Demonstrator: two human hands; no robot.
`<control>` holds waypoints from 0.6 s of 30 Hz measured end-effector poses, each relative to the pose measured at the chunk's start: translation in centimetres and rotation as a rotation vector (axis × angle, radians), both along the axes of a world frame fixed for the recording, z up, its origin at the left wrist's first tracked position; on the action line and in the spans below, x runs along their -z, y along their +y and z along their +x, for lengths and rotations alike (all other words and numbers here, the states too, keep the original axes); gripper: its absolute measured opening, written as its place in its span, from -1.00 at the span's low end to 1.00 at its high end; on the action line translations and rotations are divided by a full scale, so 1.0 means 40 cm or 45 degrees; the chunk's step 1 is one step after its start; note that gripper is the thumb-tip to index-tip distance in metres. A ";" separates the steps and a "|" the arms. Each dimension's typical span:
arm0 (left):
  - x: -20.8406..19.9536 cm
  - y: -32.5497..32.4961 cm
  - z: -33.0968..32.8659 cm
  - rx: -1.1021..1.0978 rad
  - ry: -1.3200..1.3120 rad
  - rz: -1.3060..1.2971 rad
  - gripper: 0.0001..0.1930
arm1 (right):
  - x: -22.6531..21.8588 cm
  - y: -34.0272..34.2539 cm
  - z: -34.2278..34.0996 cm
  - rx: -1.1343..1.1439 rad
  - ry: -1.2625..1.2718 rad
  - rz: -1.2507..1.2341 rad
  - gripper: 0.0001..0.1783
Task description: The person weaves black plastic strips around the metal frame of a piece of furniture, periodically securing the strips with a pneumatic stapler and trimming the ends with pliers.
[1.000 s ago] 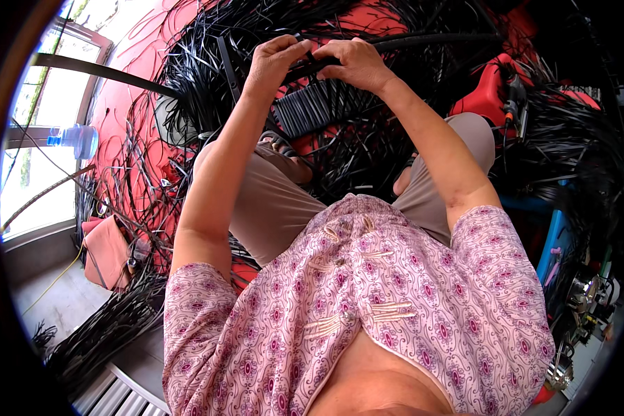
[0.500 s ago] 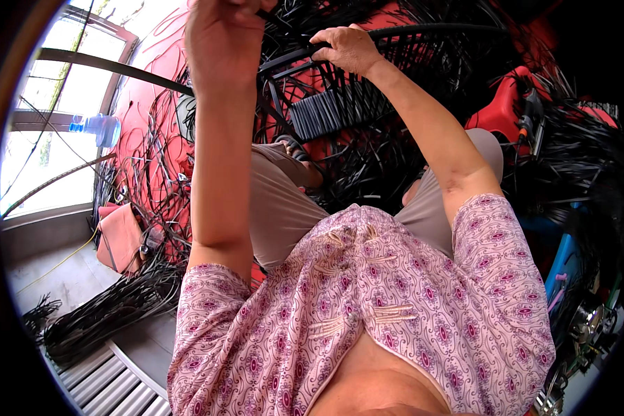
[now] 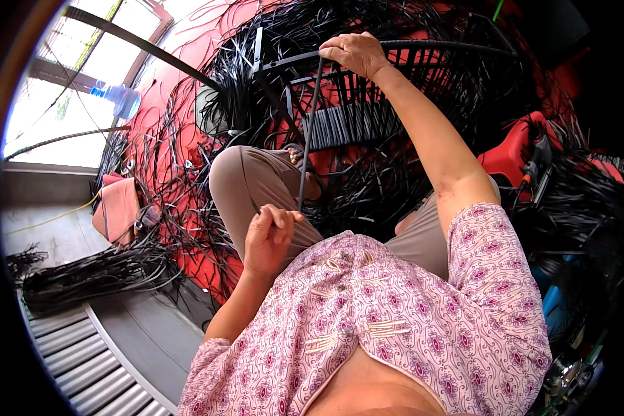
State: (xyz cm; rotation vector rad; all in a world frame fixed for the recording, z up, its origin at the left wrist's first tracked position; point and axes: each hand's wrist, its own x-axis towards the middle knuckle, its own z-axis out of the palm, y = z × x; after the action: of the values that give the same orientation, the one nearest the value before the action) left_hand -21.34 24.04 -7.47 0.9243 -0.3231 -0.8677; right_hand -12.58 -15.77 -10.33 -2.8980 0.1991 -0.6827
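A black strip (image 3: pixel 310 136) runs nearly straight between my two hands. Its lower end meets my left hand (image 3: pixel 270 239), whose fingers are curled closed on it near my lap. My right hand (image 3: pixel 357 54) is wrapped over the top rail of a black frame (image 3: pixel 437 46), where the strip's upper end meets the rail; whether the fingers also pinch the strip is hidden. Rows of dark strips form a woven panel (image 3: pixel 353 127) within the frame, and more strips cross it upright. The frame stands in front of my spread knees.
Loose black strips (image 3: pixel 256 111) lie tangled over the red floor covering (image 3: pixel 204 267). A red plastic object (image 3: pixel 513 149) is at the right, with a dark tool (image 3: pixel 537 163) beside it. At the left are a clear blue bottle (image 3: pixel 121 100), a pink bag (image 3: pixel 118 208) and a bundle of strips (image 3: pixel 100 277).
My left hand has come down from high above the frame to my lap, drawing the strip taut. My right hand stays on the rail. The view has shifted slightly.
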 end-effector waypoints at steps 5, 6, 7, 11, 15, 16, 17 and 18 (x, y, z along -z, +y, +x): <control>0.081 0.082 -0.101 0.287 -0.107 0.257 -0.46 | -0.028 0.020 -0.007 0.080 0.212 0.278 -0.49; 0.078 0.119 -0.113 0.231 -0.021 0.121 -0.45 | -0.019 0.005 -0.009 0.075 0.193 0.262 -0.49; 0.079 0.172 -0.121 0.172 0.070 -0.013 -0.44 | -0.015 0.000 -0.007 0.066 0.179 0.249 -0.48; 0.090 0.454 -0.144 -0.430 0.563 -0.229 -0.42 | -0.043 0.002 -0.014 -0.027 0.298 0.286 -0.49; 0.239 0.743 -0.223 -1.027 0.993 0.371 -0.31 | -0.039 0.023 -0.018 -0.066 0.244 0.089 -0.52; 0.267 0.773 -0.256 -1.017 1.071 0.663 -0.26 | -0.034 0.031 -0.020 -0.076 0.228 0.071 -0.53; 0.245 0.747 -0.262 -0.854 0.988 1.016 -0.24 | -0.025 0.031 -0.025 -0.075 0.212 0.048 -0.54; 0.210 0.726 -0.262 -0.596 0.774 1.393 -0.21 | -0.017 0.029 -0.029 -0.074 0.195 0.025 -0.55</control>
State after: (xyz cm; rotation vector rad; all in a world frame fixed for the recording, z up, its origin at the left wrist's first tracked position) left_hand -31.82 53.08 -15.85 1.5699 0.9618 -0.8149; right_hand -13.75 -14.60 -9.64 -2.9251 0.1378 -0.4465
